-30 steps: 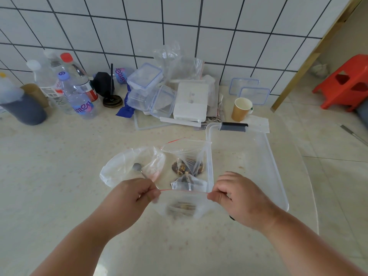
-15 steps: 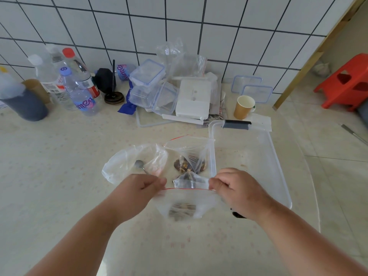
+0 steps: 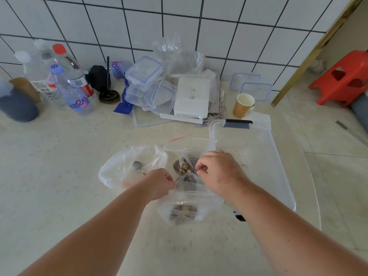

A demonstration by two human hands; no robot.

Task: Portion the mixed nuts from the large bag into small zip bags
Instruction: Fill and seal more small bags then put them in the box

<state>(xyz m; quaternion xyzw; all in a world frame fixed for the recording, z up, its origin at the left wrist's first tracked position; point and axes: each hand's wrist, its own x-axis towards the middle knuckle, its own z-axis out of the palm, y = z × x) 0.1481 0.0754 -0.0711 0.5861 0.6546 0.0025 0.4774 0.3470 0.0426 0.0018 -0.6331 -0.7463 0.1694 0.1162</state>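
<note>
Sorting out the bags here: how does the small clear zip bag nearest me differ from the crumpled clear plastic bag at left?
The small clear zip bag holds nuts; the crumpled clear plastic bag holds a metal spoon. The zip bag has a red strip along its top; the crumpled bag shows none. Both are transparent and lie on the pale table.

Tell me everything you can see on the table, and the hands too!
small zip bag: one, clear with nuts inside, on the table nearest the person
large bag: one, clear with a red zip line, mid-table with nuts inside
crumpled bag: one, clear, left of the large bag, with a spoon in it
plastic tub: one, clear with grey handles, right side
paper cup: one, tan, behind the tub
food boxes: several, clear with blue trim, by the wall
bottles: several, clear, back left
stool: one, red, on the floor at right
left hand: fingers curled, pinching bag plastic
right hand: fingers curled, pinching bag plastic
</note>
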